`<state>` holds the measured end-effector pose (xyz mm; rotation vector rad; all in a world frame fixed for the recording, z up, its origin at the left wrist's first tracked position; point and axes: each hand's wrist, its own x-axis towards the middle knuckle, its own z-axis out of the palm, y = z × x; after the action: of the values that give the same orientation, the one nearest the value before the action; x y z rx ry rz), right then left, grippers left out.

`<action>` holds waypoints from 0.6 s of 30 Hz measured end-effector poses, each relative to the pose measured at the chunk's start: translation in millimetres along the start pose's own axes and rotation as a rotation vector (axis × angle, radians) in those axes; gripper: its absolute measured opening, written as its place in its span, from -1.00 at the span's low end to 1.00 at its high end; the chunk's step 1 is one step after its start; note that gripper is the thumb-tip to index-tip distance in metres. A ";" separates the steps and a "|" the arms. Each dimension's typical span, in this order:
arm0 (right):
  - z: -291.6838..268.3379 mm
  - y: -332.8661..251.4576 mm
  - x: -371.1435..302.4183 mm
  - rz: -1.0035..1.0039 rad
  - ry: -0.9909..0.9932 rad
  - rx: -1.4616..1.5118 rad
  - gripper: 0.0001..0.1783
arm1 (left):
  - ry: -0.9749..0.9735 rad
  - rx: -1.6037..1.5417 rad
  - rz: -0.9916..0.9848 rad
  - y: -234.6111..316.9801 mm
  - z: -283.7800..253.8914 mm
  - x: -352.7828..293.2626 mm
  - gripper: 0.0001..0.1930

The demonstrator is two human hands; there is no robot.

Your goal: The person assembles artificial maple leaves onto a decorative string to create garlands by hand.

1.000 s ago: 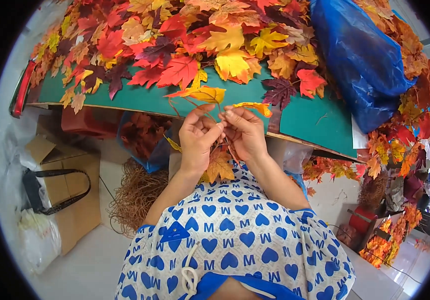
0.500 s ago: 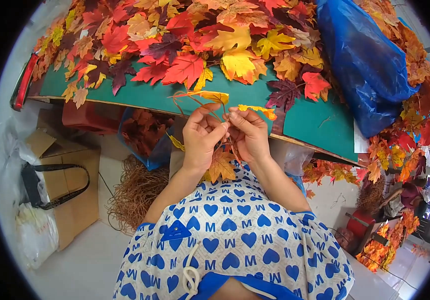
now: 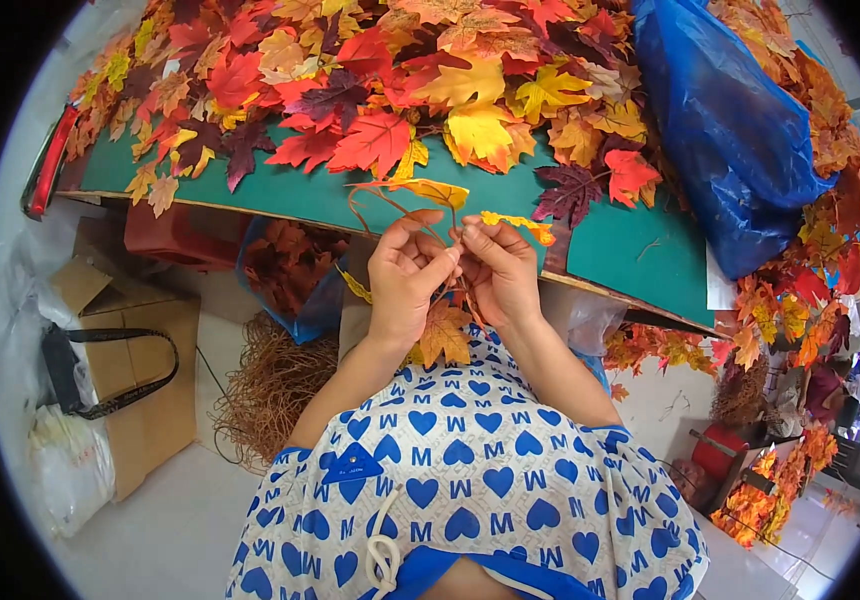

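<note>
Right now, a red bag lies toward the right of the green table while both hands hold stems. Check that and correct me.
The colour is wrong: the head view shows a blue bag toward the right of the green table. The left hand and right hand do hold stems.

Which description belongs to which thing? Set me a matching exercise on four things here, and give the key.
Things:
1. Carton
2. Stems
3. Tabletop
4. Bag on the tabletop

Descriptions:
A. green
B. blue
C. tan
D. held by the left hand and right hand

Pairs: 1-C, 2-D, 3-A, 4-B
</note>
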<state>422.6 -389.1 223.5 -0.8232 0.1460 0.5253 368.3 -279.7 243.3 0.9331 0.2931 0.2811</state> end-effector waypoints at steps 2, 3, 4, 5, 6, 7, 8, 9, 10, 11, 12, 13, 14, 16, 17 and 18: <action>0.3 0.1 -0.7 0.016 0.007 0.034 -0.90 | -0.004 -0.004 -0.003 -1.4 -1.4 0.5 -0.62; 0.9 -0.6 -0.8 0.016 0.007 0.033 -0.90 | -0.006 -0.007 -0.008 -2.1 -2.4 1.1 -0.62; 1.4 -1.3 -0.9 0.017 -0.005 0.034 -0.90 | -0.009 -0.009 -0.014 -2.4 -2.9 1.5 -0.61; 1.9 -1.8 -0.9 0.019 -0.017 0.034 -0.90 | -0.008 -0.009 -0.014 -2.3 -3.0 1.8 -0.61; 2.1 -1.8 -1.0 0.019 -0.016 0.034 -0.90 | -0.008 -0.008 -0.012 -2.5 -3.1 1.7 -0.61; 2.5 -1.6 -0.9 0.009 -0.015 0.029 -0.90 | -0.008 -0.008 -0.011 -2.6 -3.1 1.8 -0.61; 3.1 -1.6 -0.8 -0.002 -0.015 0.025 -0.90 | -0.008 -0.008 -0.011 -3.1 -3.3 2.2 -0.61; 4.7 -2.0 -1.4 -0.002 -0.015 0.024 -0.90 | -0.008 -0.012 -0.004 -3.6 -3.6 2.8 -0.61; 7.0 -2.8 -2.6 -0.011 -0.009 0.022 -0.89 | -0.009 -0.015 0.004 -3.6 -3.6 3.5 -0.60; 8.7 -3.3 -3.5 -0.020 -0.004 0.019 -0.88 | -0.011 -0.016 0.006 -3.4 -2.4 3.5 -0.60; 8.9 -2.0 -3.6 -0.020 -0.007 0.018 -0.88 | 0.006 -0.019 0.013 -3.8 -1.6 2.4 -0.60; 8.8 -0.6 -3.7 -0.048 -0.021 -0.010 -0.87 | 0.023 -0.022 0.022 -3.4 -1.2 1.3 -0.60; 9.8 0.3 -4.1 -0.078 -0.037 -0.038 -0.86 | 0.024 -0.023 0.029 -4.8 -3.4 0.5 -0.60; 13.9 2.6 -6.5 -0.067 -0.019 -0.040 -0.85 | 0.018 0.006 0.078 -14.2 -10.0 -0.1 -0.60; 13.2 6.6 -7.1 -0.129 -0.021 -0.081 -0.85 | 0.006 -0.035 0.108 -16.4 -11.0 -1.7 -0.65; 11.7 10.1 -8.7 -0.190 -0.024 -0.121 -0.85 | 0.007 -0.037 0.118 -19.7 -15.1 -2.8 -0.65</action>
<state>409.1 -378.3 227.5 -0.9381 0.0140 0.3674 362.3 -280.6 219.1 0.9143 0.2388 0.3970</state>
